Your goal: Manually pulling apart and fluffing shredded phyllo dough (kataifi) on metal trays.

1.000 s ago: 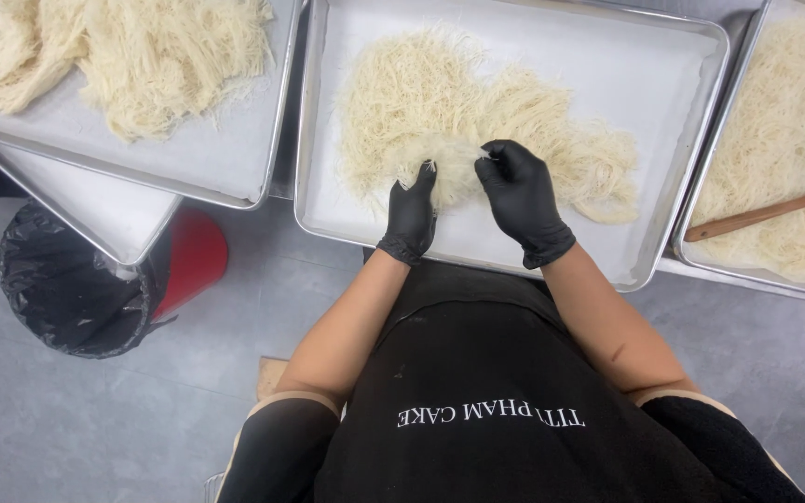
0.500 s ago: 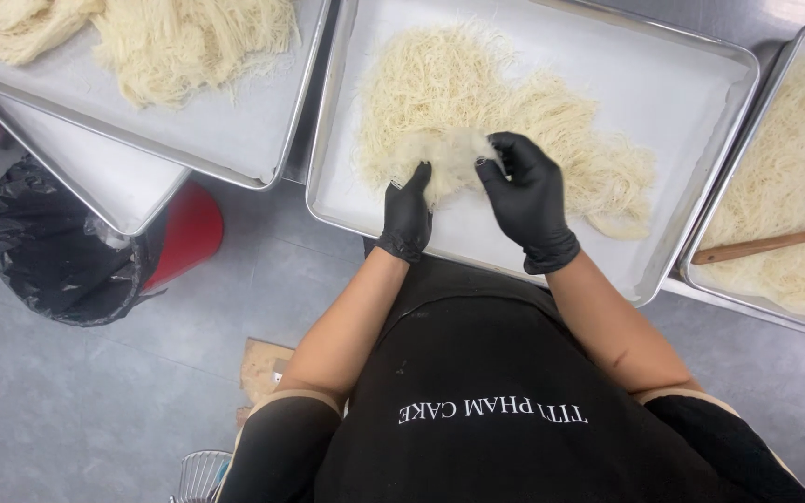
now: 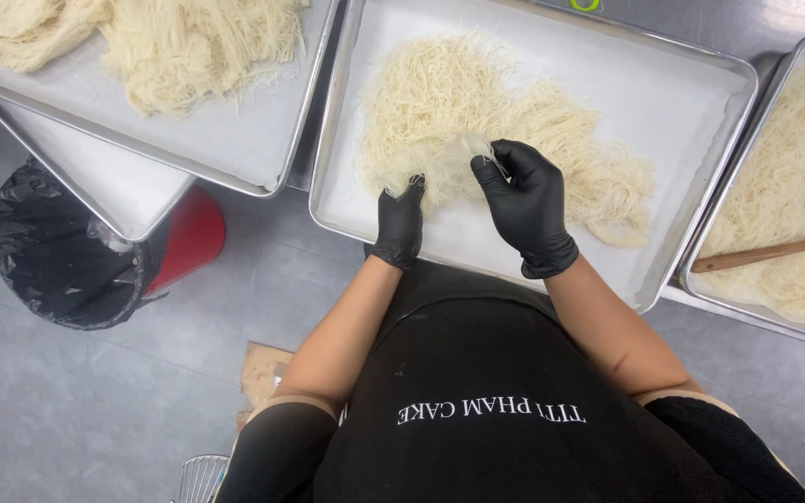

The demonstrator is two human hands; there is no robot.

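The grey floor [image 3: 95, 401] fills the lower part of the view, and above it three metal trays sit side by side on a tabletop that hardly shows between them. The middle tray [image 3: 691, 102] is the one being worked at; its floor is pale and bare toward the corners. A left tray [image 3: 235, 140] holds another heap of pale strands, with what looks like a further tray [image 3: 95, 177] tucked beneath it. A right tray [image 3: 775, 74] carries more strands and a wooden handle [image 3: 766, 252] lying across them. Below the left trays stands a red bin [image 3: 188, 237] lined with a black bag [image 3: 48, 251].

The person wears a black apron [image 3: 486, 410] and black gloves. In the middle tray lies a broad, loose pile of thin cream noodles [image 3: 458, 102], spreading from the upper left toward the right edge.

The left hand [image 3: 398, 224] rests at the near edge of the pile, fingers curled, pinching strands at their tips. The right hand [image 3: 525, 205] is just beside it, half closed, thumb and fingers nipping a small tuft [image 3: 463, 149] of noodles raised a little off the pile. Whether the tuft runs unbroken between both hands is hard to say from here.
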